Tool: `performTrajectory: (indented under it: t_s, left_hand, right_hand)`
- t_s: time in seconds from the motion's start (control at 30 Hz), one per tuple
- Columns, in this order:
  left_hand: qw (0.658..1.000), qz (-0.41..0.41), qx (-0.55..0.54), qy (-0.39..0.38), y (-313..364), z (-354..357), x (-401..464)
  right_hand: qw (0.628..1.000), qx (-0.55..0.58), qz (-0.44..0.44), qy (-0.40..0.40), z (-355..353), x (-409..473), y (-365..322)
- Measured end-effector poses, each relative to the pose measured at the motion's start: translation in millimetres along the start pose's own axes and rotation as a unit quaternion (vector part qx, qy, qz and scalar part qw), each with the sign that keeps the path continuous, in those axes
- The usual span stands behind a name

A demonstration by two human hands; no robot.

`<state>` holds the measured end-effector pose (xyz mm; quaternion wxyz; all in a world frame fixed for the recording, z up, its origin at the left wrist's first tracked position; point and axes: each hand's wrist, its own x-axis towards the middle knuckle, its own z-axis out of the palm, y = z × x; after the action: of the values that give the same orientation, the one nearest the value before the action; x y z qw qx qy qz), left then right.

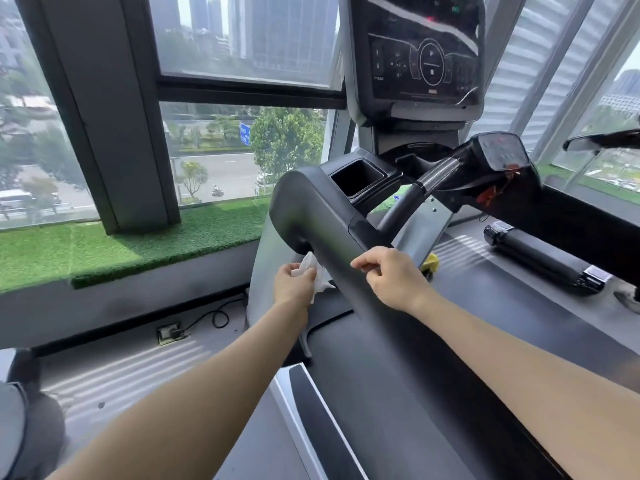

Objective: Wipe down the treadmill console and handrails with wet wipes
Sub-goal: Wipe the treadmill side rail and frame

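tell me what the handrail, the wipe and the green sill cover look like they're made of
Handrail: seemingly moulded plastic, dark grey, satin; it shows a soft sheen and no seams.
Wipe in the left hand: thin white nonwoven cloth, crumpled and limp.
Green sill cover: artificial turf, judging by its short, even, tufted pile.

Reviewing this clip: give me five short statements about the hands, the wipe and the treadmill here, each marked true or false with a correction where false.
1. The left hand holds a white wet wipe against the underside of the handrail. True.
2. The right hand holds a second wipe. False: no wipe shows in it; its curled fingers rest on the handrail.
3. The console screen is being wiped. False: neither hand is near it.
4. A black cup holder sits beyond the handrail. True.
5. The sill beside the treadmill is bare concrete. False: green artificial turf covers it.
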<state>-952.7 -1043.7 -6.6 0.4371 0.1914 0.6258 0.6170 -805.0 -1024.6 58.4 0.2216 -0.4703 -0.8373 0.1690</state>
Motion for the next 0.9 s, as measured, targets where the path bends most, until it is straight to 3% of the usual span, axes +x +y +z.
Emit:
performTrajectory:
  t_s: [0.2, 0.57, 0.9]
  left_hand:
    - [0.995, 0.075, -0.018, 0.059, -14.7, 37.7, 8.5]
    - [0.984, 0.141, -0.033, -0.104, -51.0, 74.2, -23.0]
    - [0.980, 0.139, -0.061, -0.128, -79.3, 86.7, -108.5]
  right_hand:
    - [0.996, -0.047, 0.020, 0.075, -6.8, -7.1, 25.9]
    - [0.987, -0.080, 0.068, 0.119, -16.9, -48.4, 34.8]
    - [0.986, -0.085, 0.115, 0.086, -46.8, -129.2, 47.6]
